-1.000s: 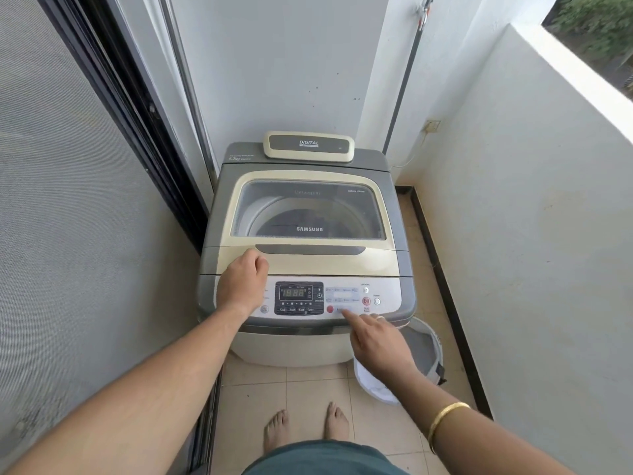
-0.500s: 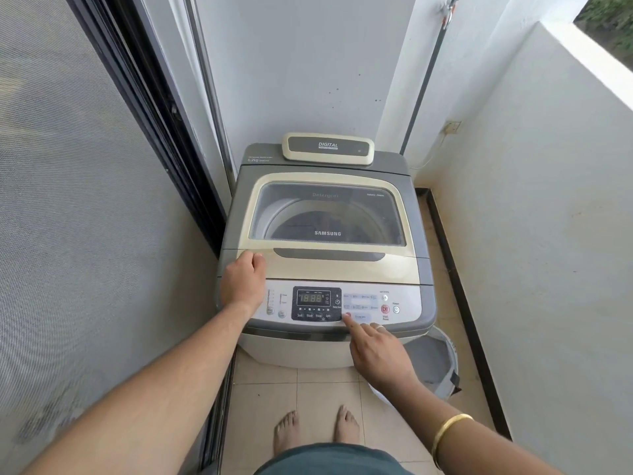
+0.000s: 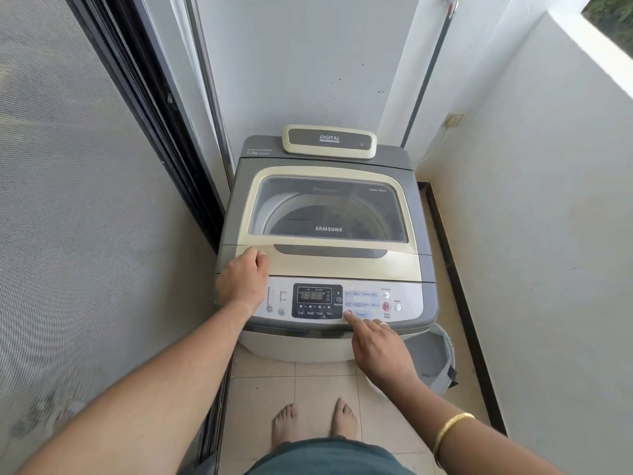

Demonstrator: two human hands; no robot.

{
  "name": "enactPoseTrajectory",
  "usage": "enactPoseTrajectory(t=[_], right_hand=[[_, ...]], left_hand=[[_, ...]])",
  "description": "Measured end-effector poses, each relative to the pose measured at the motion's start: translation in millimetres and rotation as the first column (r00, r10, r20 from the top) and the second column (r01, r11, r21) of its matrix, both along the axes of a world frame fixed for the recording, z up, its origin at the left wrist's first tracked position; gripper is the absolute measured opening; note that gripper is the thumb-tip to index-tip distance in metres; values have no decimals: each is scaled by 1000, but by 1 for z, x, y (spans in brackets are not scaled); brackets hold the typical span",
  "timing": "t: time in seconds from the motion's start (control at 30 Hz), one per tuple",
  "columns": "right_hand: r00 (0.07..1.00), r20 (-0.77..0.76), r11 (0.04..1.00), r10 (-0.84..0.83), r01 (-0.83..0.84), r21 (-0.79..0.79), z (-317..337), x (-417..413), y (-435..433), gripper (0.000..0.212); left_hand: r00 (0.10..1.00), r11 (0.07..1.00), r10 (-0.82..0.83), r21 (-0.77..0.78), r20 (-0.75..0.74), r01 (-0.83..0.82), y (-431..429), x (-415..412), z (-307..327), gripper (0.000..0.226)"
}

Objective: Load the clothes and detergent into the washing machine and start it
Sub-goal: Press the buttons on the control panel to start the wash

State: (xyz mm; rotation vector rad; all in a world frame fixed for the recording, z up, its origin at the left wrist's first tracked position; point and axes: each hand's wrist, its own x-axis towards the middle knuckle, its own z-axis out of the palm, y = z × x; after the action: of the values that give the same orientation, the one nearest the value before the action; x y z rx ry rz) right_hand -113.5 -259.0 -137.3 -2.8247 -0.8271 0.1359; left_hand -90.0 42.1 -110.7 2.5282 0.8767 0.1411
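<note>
On a narrow balcony, we stand barefoot before the top-loading washing machine point(image 3: 327, 234), its glass lid point(image 3: 329, 214) shut. Our left hand point(image 3: 244, 281) rests loosely curled on the lid's front corner, gripping nothing, seemingly to steady us. Our right hand point(image 3: 376, 347) holds nothing either: its index finger is extended, the rest folded, pressing the red button point(image 3: 348, 313) on the control panel point(image 3: 342, 299). A grey laundry tub point(image 3: 431, 361) sits on the floor beside the machine. Loading looks finished.
</note>
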Motion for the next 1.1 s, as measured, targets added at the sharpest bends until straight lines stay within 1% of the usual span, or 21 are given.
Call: enactPoseTrajectory(t=[0.07, 0.17, 0.3, 0.43, 0.5, 0.57, 0.63, 0.87, 1.0, 1.1], right_hand=[[1000, 8, 1000, 17, -17, -14, 4, 0, 6, 45], [992, 40, 993, 116, -114, -42, 12, -2, 25, 52], [961, 50, 961, 271, -274, 40, 11, -10, 66, 62], [934, 40, 935, 354, -355, 20, 7, -20, 101, 67], [938, 10, 937, 348, -348, 33, 6, -23, 113, 70], [940, -86, 944, 329, -326, 45, 7, -23, 121, 71], [935, -151, 947, 321, -321, 27, 10, -24, 124, 72], [934, -214, 955, 286, -297, -20, 14, -28, 126, 72], [933, -281, 968, 225, -247, -42, 21, -30, 128, 73], [934, -299, 974, 197, -222, -50, 22, -32, 129, 76]], left_hand=[[1000, 1000, 1, -4, 1, -1, -1, 0, 1, 40], [1000, 1000, 2, -18, 0, -2, 0, -1, 2, 39], [1000, 998, 9, -54, -6, -10, 4, 0, 4, 38], [1000, 998, -12, -69, -7, 12, 8, -2, 4, 38], [1000, 997, -20, -76, -6, 19, 9, -2, 3, 38], [1000, 997, -23, -80, 6, 24, 11, -3, 3, 38], [1000, 996, -24, -82, 19, 25, 11, -2, 2, 37], [999, 995, -33, -97, 10, 34, 14, -2, -1, 42], [1000, 995, -30, -98, 7, 31, 13, -2, 1, 44], [1000, 994, -22, -104, 4, 23, 12, -2, 2, 44]])
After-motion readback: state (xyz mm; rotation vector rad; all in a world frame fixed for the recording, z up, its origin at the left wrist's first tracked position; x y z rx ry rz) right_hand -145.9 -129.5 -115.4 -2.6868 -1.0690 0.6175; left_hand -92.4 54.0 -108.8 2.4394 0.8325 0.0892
